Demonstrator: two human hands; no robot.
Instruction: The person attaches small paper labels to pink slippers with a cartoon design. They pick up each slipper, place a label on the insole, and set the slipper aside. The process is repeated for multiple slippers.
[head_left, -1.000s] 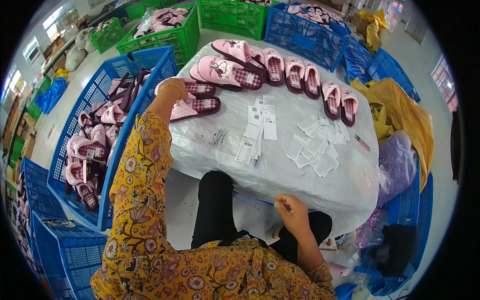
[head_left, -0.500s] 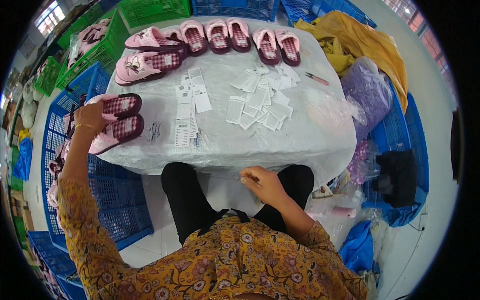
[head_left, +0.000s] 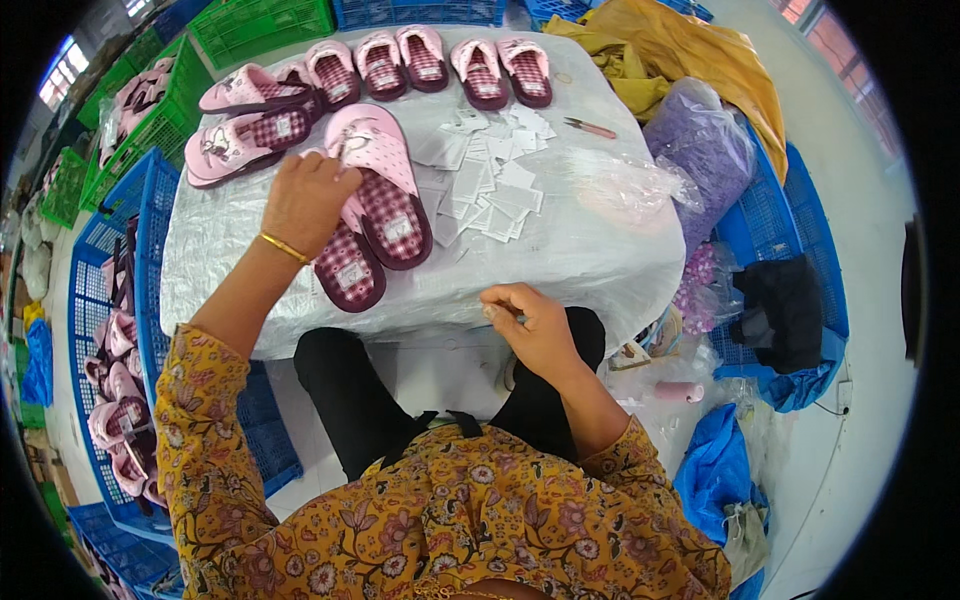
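Note:
My left hand is closed on a pair of pink slippers with maroon checked insoles, over the left middle of the white-covered table. The right slipper of the pair points its toe away from me; the other slipper is partly hidden under my hand. Each insole bears a small white label. Above my right thigh, at the table's near edge, my right hand has its fingers curled together, with a tiny greyish thing at the fingertips. Loose white paper tags lie spread just right of the slippers.
More slipper pairs line the table's far edge, and others lie at its left. Thread snips rest beyond the tags. A blue crate of slippers stands left. Purple bagged material and yellow cloth sit at the right.
My left hand has carried the slipper pair from the table's left edge to its middle, turning the toes away from me. The slippers now cover the strips of tags there.

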